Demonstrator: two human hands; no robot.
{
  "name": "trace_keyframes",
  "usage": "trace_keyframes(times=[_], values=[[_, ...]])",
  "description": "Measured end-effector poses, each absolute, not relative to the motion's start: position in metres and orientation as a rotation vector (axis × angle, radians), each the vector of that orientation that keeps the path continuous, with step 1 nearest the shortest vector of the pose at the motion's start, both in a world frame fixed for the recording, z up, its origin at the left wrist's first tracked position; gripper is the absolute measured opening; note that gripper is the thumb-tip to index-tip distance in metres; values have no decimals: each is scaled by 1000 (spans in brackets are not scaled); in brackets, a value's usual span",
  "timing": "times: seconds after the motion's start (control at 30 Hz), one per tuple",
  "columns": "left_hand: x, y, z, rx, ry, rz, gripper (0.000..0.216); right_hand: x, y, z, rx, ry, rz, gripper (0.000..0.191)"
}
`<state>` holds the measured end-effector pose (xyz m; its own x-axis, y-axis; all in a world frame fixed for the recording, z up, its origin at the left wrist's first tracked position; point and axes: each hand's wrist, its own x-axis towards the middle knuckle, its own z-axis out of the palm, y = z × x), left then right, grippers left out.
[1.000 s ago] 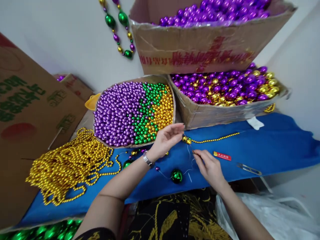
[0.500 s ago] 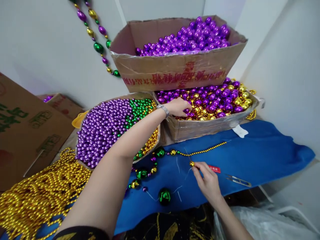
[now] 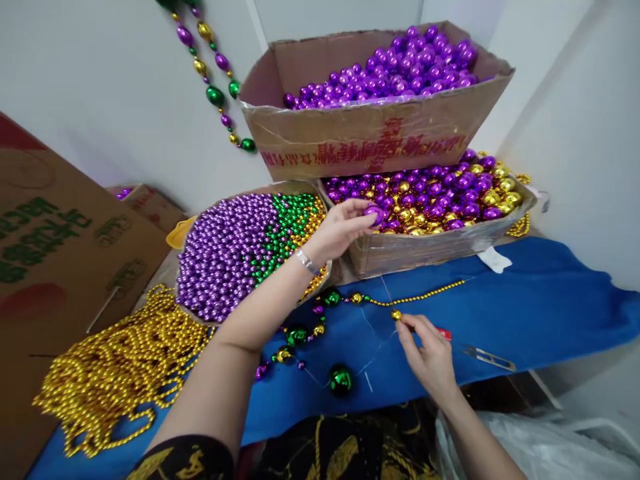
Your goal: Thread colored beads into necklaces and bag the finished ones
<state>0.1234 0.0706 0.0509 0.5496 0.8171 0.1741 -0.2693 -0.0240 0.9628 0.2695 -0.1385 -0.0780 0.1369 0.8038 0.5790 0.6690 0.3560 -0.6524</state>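
Note:
My left hand [image 3: 341, 230] pinches a purple bead [image 3: 374, 213] at the near left corner of the cardboard box of purple and gold beads [image 3: 425, 243]. My right hand [image 3: 427, 350] rests low on the blue cloth [image 3: 525, 307], fingers pinched on a small gold bead [image 3: 396, 315] that sits on a thin thread. A partly strung necklace [image 3: 320, 320] of green, gold and purple beads lies on the cloth between my hands, joined to a thin gold bead strand [image 3: 425, 295].
A round box of small purple, green and gold beads [image 3: 235, 247] stands at the left. An upper box of purple beads [image 3: 380, 127] is stacked behind. A gold bead chain pile [image 3: 115, 367], a loose green ball [image 3: 341, 379], metal snips [image 3: 487, 359] and a hanging necklace [image 3: 215, 87] are nearby.
My left hand left the thread, reached into the purple and gold box, and has drawn back with a purple bead. My right hand stayed on the gold bead.

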Motion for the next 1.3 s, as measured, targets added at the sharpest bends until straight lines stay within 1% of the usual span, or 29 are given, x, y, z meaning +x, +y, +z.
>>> trace_keyframes(times=[0.1, 0.27, 0.47, 0.63, 0.8, 0.87, 1.0, 1.2, 1.3], values=[[103, 35, 30, 926, 526, 921, 26, 265, -137, -70, -1367, -1600, 156, 10], [81, 6, 4, 701, 577, 950, 28, 256, -134, -68, -1349, -1673, 115, 10], [66, -3, -3, 717, 600, 956, 26, 248, -135, -70, -1363, -1725, 89, 11], [57, -8, -4, 737, 613, 942, 28, 246, -138, -69, -1378, -1787, 53, 10], [50, -20, -5, 981, 672, 974, 35, 242, -137, -63, -1455, -1807, -28, 13], [48, -27, -8, 1071, 697, 1031, 39, 238, -133, -62, -1466, -1801, -16, 13], [39, -38, -17, 1033, 710, 1090, 37, 227, -128, -68, -1416, -1828, 66, 13], [21, -44, -30, 1102, 757, 1194, 38, 216, -126, -82, -1367, -1898, -196, 11], [17, -47, -32, 995, 774, 1184, 40, 212, -126, -82, -1330, -1894, -92, 12]])
